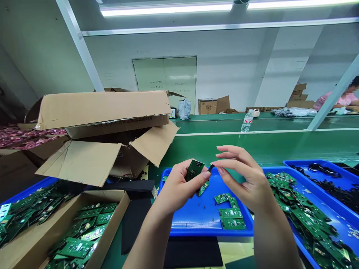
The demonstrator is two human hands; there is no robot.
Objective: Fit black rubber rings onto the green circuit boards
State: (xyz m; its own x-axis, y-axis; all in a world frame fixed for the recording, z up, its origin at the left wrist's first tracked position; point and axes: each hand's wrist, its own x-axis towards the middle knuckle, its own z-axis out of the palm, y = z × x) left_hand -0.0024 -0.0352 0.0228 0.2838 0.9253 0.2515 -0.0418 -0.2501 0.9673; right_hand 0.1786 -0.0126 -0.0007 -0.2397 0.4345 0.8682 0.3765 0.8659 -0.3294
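Observation:
My left hand (179, 186) grips a small green circuit board (194, 170) between thumb and fingers, above the middle blue tray (193, 226). A small black part (211, 168) sticks out at the board's right edge, by my left thumb tip. At that black part, my right hand (244, 177) has its thumb and index finger closed together, with the other fingers stretched out. The part's exact kind is too small to tell. In the tray below lie several small green boards (231, 213) and scattered tiny dark pieces.
An open carton (123, 198) of green boards stands at left, beside large cardboard flaps (84, 160). To the right are a blue tray with piled boards (303, 213) and another with black parts (342, 190). Farther back stand a water bottle (246, 121) and a person in pink (336, 99).

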